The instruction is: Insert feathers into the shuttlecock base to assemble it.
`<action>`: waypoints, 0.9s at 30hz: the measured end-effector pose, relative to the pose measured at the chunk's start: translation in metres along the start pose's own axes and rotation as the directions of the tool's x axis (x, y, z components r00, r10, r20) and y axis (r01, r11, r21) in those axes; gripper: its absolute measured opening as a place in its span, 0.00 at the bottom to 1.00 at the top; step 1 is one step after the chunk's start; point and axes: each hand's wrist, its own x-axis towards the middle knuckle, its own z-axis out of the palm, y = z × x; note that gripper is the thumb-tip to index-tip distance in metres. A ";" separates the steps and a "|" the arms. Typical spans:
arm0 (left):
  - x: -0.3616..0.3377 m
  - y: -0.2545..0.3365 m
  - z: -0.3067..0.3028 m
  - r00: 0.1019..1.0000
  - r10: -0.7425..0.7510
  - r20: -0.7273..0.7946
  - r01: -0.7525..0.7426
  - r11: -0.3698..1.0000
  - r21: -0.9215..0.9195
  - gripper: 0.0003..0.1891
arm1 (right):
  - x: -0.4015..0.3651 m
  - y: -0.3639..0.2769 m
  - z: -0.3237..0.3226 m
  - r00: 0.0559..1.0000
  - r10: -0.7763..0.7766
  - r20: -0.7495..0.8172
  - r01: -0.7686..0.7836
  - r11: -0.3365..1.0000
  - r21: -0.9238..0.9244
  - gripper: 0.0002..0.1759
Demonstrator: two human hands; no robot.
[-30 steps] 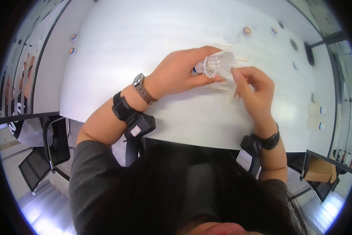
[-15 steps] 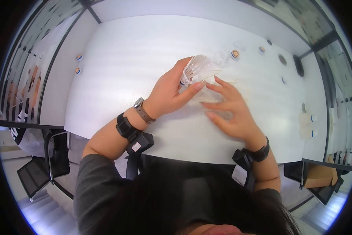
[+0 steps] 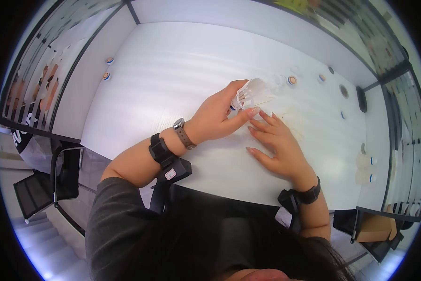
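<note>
Well, your left hand (image 3: 219, 113) clamped around the lower part of a white shuttlecock (image 3: 253, 92), over the white table (image 3: 173, 65), your right hand (image 3: 281, 152) just beside, fingers spread apart.

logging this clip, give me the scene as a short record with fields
left hand: left hand holds shuttlecock, open end away from the palm
right hand: right hand open, fingers spread, close to the left thumb; contact unclear
surface: white table
table left side: two round blue-rimmed pieces
table right side: more shuttlecocks, two lying near the edge
worn: watch on left wrist, black straps on both arms
beyond table: cardboard box, lower right
</note>
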 end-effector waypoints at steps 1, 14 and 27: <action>0.000 -0.001 0.000 1.000 0.024 0.004 -0.024 0.999 0.023 0.29 | 0.000 0.000 0.000 1.000 -0.003 -0.006 0.003 1.000 0.006 0.18; 0.000 -0.003 0.000 0.998 0.061 -0.010 -0.059 0.994 0.093 0.30 | -0.001 0.001 0.001 0.999 0.010 -0.054 -0.005 0.996 0.085 0.16; 0.000 -0.003 0.000 0.999 0.043 0.009 -0.044 0.997 0.056 0.30 | -0.002 0.001 -0.001 1.000 -0.005 -0.018 0.005 1.000 0.002 0.16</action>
